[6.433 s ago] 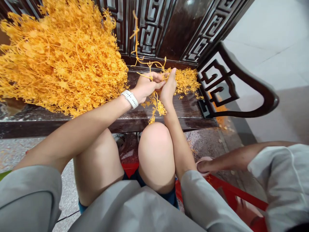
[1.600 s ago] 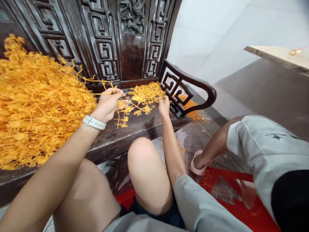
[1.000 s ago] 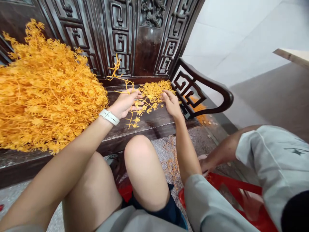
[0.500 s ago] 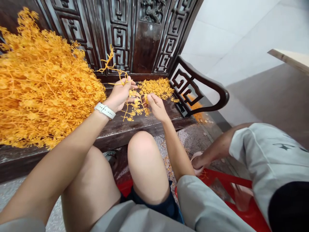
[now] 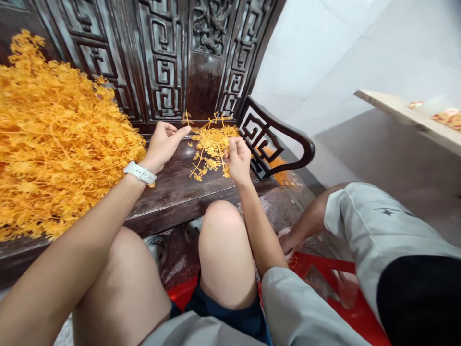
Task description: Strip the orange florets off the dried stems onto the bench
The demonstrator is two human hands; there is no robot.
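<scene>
My left hand [image 5: 163, 145], with a pale watch strap on its wrist, is over the dark bench. Its thumb and finger are closed at the end of a thin orange branching stem [image 5: 206, 125], which reaches right. The exact grip is partly hidden. My right hand [image 5: 239, 157] is closed in a pinch on an orange sprig [image 5: 204, 169] with small frilly clusters, which hangs to its left. Behind the sprig, a small heap of loose orange pieces [image 5: 227, 131] lies on the bench, partly covered by the sprig and hand.
A large pile of orange sprigs [image 5: 65, 154] fills the left of the wooden bench [image 5: 173, 185]. A carved armrest [image 5: 308, 149] closes its right end. Orange bits [image 5: 279, 168] lie on the floor beyond. Another person's leg [image 5: 313, 216] and a red stool [image 5: 324, 269] are at right.
My left hand has moved left, away from my right hand, and its stem now points right rather than up and left. My right hand keeps its sprig. The camera view has shifted.
</scene>
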